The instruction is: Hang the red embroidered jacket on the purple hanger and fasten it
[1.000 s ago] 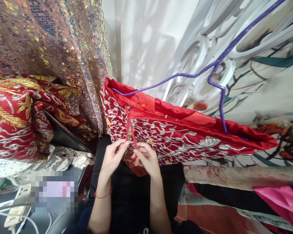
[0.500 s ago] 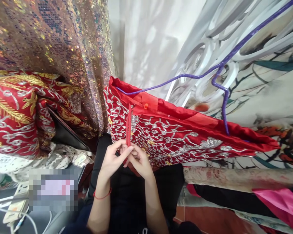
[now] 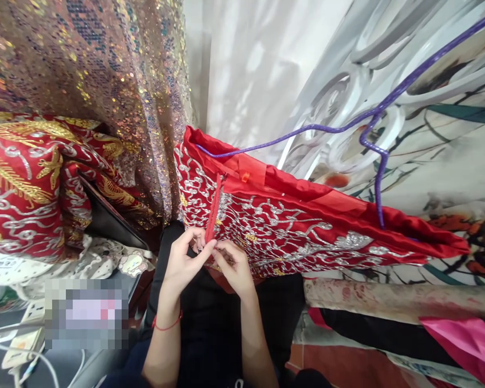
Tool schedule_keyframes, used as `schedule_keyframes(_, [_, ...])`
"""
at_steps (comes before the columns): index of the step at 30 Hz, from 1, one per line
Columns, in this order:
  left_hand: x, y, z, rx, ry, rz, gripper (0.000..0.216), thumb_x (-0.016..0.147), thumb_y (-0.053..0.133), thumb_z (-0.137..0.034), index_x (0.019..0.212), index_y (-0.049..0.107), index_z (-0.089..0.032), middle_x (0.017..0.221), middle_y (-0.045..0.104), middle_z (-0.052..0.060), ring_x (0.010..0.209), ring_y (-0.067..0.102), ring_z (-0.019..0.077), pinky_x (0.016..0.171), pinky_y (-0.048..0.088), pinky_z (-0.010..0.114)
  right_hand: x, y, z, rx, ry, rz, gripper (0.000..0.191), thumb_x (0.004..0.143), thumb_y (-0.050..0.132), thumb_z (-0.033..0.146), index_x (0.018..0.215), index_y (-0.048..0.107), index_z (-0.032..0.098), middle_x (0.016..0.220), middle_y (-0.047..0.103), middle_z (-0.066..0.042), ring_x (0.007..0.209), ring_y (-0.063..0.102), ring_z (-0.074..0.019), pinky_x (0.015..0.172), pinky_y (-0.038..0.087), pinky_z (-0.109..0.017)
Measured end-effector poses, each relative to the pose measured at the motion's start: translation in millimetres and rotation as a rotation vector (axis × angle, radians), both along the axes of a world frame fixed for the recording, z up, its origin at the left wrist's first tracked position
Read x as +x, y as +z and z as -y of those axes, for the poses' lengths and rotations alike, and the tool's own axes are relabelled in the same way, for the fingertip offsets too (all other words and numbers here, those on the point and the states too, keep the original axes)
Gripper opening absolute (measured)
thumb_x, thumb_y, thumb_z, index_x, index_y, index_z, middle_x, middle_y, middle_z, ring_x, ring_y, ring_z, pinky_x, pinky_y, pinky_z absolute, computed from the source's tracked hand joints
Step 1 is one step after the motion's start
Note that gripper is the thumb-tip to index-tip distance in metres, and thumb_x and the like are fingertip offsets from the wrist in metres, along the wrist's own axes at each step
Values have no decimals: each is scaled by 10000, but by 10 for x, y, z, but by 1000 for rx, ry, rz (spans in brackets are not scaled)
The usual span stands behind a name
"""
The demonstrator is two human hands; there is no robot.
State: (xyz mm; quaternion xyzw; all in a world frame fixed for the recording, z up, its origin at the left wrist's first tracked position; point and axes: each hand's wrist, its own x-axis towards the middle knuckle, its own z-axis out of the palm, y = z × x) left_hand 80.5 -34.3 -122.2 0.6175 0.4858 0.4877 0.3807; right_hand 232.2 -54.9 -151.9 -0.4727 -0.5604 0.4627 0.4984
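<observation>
Red garment (image 3: 291,218): on a purple hanger (image 3: 376,112), satin upper edge gaping.
Left hand (image 3: 189,257): thumb and fingers pinched shut on a red strip (image 3: 214,208) at the garment's front.
Right hand (image 3: 233,265): fingers curled nearly closed before the garment; hold unclear.
Sequined cloth (image 3: 117,70): crowding the garment's left edge.
Pale wall (image 3: 242,70): behind the garment.

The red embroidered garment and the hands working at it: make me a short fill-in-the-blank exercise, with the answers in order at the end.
The left hand holds a narrow strap whose colour is ____. The right hand has a bare wrist, while the bracelet circles the ____ wrist. The hanger inside the embroidered garment's opening is coloured ____.
Missing words: red; left; purple.
</observation>
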Motion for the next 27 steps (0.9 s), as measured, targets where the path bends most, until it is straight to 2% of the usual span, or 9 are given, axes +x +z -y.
schedule_keyframes(6, [-24,-27,32,-59,39,-110,202,1008,501,-357,1049,625,-203,837,647,-3,689,563,121,689,454,230,71,-21,-16,86,-109,124,193,933,653,382,888,732,212,858,636,-31,709,613,-126,595,504,-237])
schedule_keyframes(9, [-63,-39,9,-45,72,-84,265,1020,475,-381,1037,664,-196,835,670,8,647,558,116,652,446,227,207,-48,-18,89,-158,137,191,941,644,372,880,726,210,881,633,-34,707,606,-120,589,498,-238])
schedule_keyframes(11, [-94,-58,-21,-9,114,-53,265,1002,517,-395,1007,682,-188,858,687,22,684,580,122,672,460,227,321,-44,-13,107,-121,136,193,939,650,374,882,743,215,924,644,-43,723,623,-124,615,520,-252])
schedule_keyframes(14, [-120,-91,-55,-21,120,19,247,941,630,-411,1007,692,-182,863,696,24,722,599,127,674,473,220,435,-15,-1,182,27,202,167,934,670,355,916,800,252,1112,692,-81,944,682,-185,855,572,-361])
schedule_keyframes(16, [-108,-99,-57,-97,40,98,261,907,679,-422,988,702,-175,838,698,23,701,601,124,656,479,218,427,-2,5,247,101,283,126,912,709,346,929,822,293,1296,678,-82,1186,631,-247,1058,490,-472])
schedule_keyframes(18, [-76,-90,-43,-164,-52,155,262,876,717,-421,949,713,-170,829,707,26,682,598,121,647,484,219,356,-8,6,301,148,316,96,877,754,358,923,828,319,1377,654,-63,1300,567,-273,1128,422,-511])
schedule_keyframes(20, [-39,-67,-24,-194,-107,166,253,849,746,-412,915,721,-169,817,711,26,653,581,116,621,478,216,257,-28,5,304,179,285,96,867,765,372,912,826,313,1260,712,-63,1205,627,-249,1070,471,-464])
schedule_keyframes(22, [-12,-35,-7,-210,-138,167,255,860,732,-419,897,723,-168,804,709,28,651,584,121,619,482,221,174,-49,3,267,165,255,126,884,744,391,893,818,290,1027,752,-48,993,688,-200,941,528,-387])
schedule_keyframes(27, [-9,58,10,-198,-119,173,386,965,565,-504,811,702,-178,702,644,18,665,577,133,659,492,233,127,-49,9,239,27,286,246,901,709,452,788,780,245,632,608,25,606,544,-126,692,497,-292])
